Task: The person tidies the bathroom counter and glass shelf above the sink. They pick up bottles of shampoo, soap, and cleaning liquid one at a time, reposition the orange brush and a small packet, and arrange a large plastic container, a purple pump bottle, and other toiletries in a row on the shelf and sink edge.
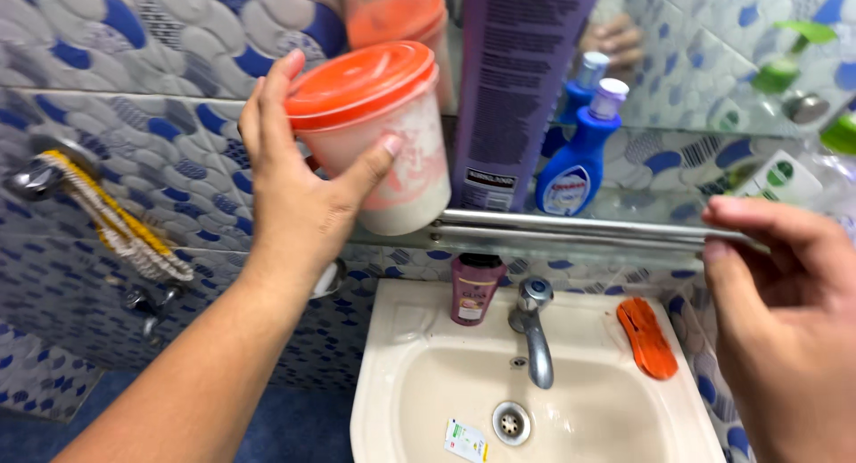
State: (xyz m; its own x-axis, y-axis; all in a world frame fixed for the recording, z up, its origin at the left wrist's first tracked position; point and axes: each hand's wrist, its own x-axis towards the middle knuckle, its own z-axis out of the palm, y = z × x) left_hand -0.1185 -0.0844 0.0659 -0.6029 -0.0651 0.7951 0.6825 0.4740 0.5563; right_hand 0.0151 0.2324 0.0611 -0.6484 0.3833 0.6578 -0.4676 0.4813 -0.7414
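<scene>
Above the glass shelf, far left | white tub with orange lid gripped in left hand | right hand loose, empty | step: lifting tub; next needs steady carry past tall purple bottle, sink below.

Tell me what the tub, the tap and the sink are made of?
The tub in the left hand looks like plastic: cloudy white wall, glossy orange lid. The tap seems to be metal, shiny and silvery. The sink looks like glazed ceramic, smooth, cream and slightly glossy.
</scene>
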